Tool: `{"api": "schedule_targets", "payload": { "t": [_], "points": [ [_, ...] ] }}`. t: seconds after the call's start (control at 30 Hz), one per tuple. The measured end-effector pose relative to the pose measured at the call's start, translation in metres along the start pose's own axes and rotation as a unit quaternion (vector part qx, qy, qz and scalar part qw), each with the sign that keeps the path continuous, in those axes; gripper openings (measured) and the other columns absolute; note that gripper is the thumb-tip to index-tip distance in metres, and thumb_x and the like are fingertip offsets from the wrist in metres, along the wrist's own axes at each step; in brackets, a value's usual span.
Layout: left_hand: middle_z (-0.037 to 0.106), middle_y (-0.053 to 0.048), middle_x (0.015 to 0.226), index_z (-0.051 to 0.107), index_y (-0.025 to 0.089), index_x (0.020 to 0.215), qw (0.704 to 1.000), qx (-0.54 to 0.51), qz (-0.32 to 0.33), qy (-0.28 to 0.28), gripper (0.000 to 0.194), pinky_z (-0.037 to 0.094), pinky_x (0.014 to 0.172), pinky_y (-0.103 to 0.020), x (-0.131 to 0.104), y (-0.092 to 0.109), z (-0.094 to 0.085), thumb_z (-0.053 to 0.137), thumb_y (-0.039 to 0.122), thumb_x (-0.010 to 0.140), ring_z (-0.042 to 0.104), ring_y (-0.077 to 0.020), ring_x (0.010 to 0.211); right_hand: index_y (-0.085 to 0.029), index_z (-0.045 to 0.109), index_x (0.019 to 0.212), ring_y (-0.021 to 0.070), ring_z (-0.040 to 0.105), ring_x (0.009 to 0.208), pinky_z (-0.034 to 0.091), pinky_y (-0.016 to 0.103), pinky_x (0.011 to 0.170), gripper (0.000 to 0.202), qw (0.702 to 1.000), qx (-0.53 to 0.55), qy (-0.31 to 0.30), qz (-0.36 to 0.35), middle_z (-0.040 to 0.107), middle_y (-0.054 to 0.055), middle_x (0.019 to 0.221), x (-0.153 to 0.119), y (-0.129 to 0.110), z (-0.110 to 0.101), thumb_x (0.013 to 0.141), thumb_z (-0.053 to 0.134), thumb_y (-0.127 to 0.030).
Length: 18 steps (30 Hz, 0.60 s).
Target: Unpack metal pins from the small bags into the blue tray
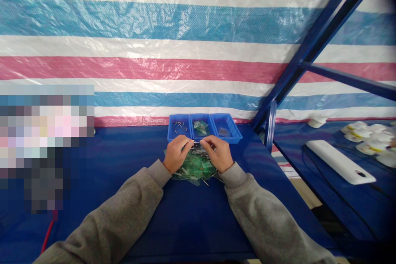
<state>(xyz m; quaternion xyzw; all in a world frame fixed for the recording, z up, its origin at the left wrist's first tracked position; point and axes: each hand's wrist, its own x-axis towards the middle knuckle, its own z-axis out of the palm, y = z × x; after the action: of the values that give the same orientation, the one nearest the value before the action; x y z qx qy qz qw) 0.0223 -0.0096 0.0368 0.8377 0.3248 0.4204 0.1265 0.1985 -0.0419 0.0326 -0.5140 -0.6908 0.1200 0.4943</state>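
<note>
Both my hands are raised over a heap of green plastic pieces (198, 167) mixed with thin metal pieces. Between my left hand (177, 152) and my right hand (219, 152) spans a small thin metal rod (197, 143), each end pinched in closed fingertips. Its exact kind is too small to make out. Just beyond my hands stand three blue bins side by side. The left bin (169, 128) contains several metal rods (180, 126), the middle bin (191, 121) some green plastic pieces (201, 127), and the right bin (236, 134) a small clear packet (224, 132).
A blue table (192, 222) lies under everything, with a striped plastic sheet (173, 70) behind it. Blue metal frame bars (297, 66) rise at the right. Past them, a second table carries a long white device (340, 161), a cable and several white objects (368, 136).
</note>
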Motion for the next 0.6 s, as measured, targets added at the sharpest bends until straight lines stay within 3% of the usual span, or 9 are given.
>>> {"api": "schedule_targets", "payload": {
  "t": [0.1, 0.23, 0.37, 0.5, 0.6],
  "points": [
    [0.063, -0.005, 0.081, 0.061, 0.017, 0.089, 1.000, -0.024, 0.016, 0.010, 0.019, 0.046, 0.074, -0.028, 0.0008, 0.0003, -0.0004, 0.048, 0.031, 0.091, 0.058, -0.0152, 0.078, -0.018, 0.061, 0.072, 0.0122, 0.052, 0.057, 0.039, 0.025, 0.058, 0.030, 1.000, -0.008, -0.003, -0.001, 0.061, 0.001, 0.066, 0.0000, -0.0001, -0.0005, 0.090, 0.048, -0.038],
    [0.062, -0.005, 0.080, 0.060, 0.017, 0.086, 0.999, -0.029, 0.024, 0.012, 0.020, 0.046, 0.073, -0.027, 0.0014, 0.0008, 0.0001, 0.046, 0.031, 0.092, 0.058, -0.0151, 0.077, -0.018, 0.061, 0.070, 0.0120, 0.050, 0.055, 0.038, 0.025, 0.056, 0.036, 1.000, -0.014, -0.014, -0.001, 0.060, 0.001, 0.062, -0.0009, 0.0006, -0.0007, 0.091, 0.044, -0.042],
    [0.055, -0.002, 0.068, 0.053, 0.017, 0.073, 1.000, -0.003, 0.017, 0.001, 0.027, 0.042, 0.064, -0.025, 0.0008, 0.0023, 0.0002, 0.041, 0.029, 0.094, 0.052, -0.0123, 0.065, -0.018, 0.063, 0.072, 0.0123, 0.052, 0.057, 0.040, 0.025, 0.058, 0.033, 1.000, -0.001, -0.019, -0.007, 0.062, 0.002, 0.065, -0.0018, -0.0010, -0.0010, 0.090, 0.047, -0.041],
    [0.038, 0.004, 0.049, 0.040, 0.018, 0.056, 1.000, 0.019, -0.006, 0.022, 0.040, 0.033, 0.051, -0.024, -0.0003, 0.0046, -0.0012, 0.040, 0.029, 0.094, 0.040, -0.0089, 0.047, -0.019, 0.064, 0.084, 0.0128, 0.055, 0.060, 0.042, 0.024, 0.058, 0.024, 0.999, 0.027, -0.032, -0.015, 0.064, 0.003, 0.074, -0.0024, -0.0031, -0.0012, 0.087, 0.053, -0.039],
    [0.036, 0.005, 0.046, 0.038, 0.018, 0.053, 1.000, 0.012, -0.009, 0.024, 0.043, 0.032, 0.049, -0.024, -0.0010, 0.0051, -0.0026, 0.040, 0.031, 0.094, 0.038, -0.0083, 0.043, -0.019, 0.063, 0.080, 0.0130, 0.054, 0.059, 0.042, 0.025, 0.059, 0.025, 0.999, 0.021, -0.038, -0.018, 0.062, 0.002, 0.070, -0.0027, -0.0033, -0.0010, 0.088, 0.051, -0.040]
  ]
}}
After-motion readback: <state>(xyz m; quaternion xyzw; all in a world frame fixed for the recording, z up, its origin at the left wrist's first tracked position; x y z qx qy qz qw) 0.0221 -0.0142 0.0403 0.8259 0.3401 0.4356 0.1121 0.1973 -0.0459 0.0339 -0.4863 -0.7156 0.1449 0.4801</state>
